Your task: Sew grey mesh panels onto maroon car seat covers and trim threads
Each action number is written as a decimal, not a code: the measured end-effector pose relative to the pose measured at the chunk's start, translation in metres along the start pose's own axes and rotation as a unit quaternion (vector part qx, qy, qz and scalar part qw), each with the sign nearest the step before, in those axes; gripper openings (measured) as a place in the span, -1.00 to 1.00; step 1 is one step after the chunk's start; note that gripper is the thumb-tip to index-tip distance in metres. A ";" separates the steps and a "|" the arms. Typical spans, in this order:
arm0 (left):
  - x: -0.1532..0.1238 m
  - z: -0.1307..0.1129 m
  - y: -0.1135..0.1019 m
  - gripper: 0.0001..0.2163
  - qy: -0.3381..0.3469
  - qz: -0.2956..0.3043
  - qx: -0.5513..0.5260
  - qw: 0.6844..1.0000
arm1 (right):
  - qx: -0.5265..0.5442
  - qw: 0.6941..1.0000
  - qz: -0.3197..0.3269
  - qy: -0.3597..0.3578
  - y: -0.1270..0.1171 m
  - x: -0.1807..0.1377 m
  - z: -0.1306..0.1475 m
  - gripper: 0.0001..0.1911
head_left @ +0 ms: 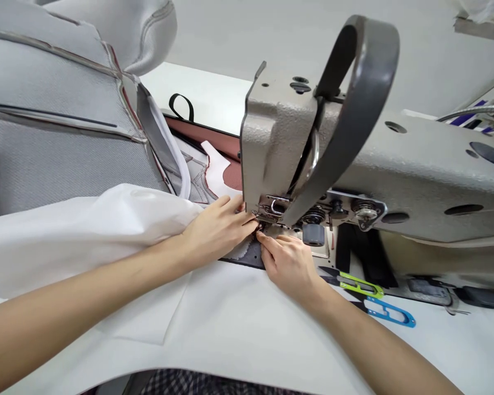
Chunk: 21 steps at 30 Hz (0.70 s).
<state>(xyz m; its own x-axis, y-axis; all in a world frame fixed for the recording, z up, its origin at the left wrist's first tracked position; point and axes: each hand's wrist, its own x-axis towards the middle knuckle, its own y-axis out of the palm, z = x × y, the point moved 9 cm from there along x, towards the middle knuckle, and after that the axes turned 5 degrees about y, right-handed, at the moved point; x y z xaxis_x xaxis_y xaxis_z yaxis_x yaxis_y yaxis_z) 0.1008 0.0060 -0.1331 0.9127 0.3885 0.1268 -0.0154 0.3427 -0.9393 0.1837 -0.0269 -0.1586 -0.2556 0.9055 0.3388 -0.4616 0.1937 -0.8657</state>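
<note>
My left hand (216, 227) lies on white fabric (86, 230), fingers stretched forward and flat, tips right at the needle area of a grey industrial sewing machine (271, 137). My right hand (286, 258) rests just right of it, fingers curled together and pressing down on the dark grey fabric piece (249, 255) under the presser foot. The two hands nearly touch at the fingertips. The needle itself is hidden behind my fingers and the machine head.
A large grey padded cover with red-edged seams (57, 109) is piled at the left and back. Green thread snips (360, 284) and blue thread snips (389, 312) lie on the table right of my right hand. A black strap loop (181, 104) lies at the back.
</note>
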 end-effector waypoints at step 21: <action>-0.006 -0.007 -0.014 -0.78 -0.020 -0.037 -0.002 0.999 | 0.010 1.000 -0.012 -0.018 -0.004 0.001 0.003 -0.72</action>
<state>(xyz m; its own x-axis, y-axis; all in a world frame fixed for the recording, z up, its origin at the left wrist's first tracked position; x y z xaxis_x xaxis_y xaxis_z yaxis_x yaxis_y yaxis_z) 0.0984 -0.0071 -0.1225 0.8946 0.3954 0.2085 0.0536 0.3681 -0.9282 0.1825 -0.0279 -0.1535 -0.2748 0.8866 0.3721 -0.4851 0.2063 -0.8498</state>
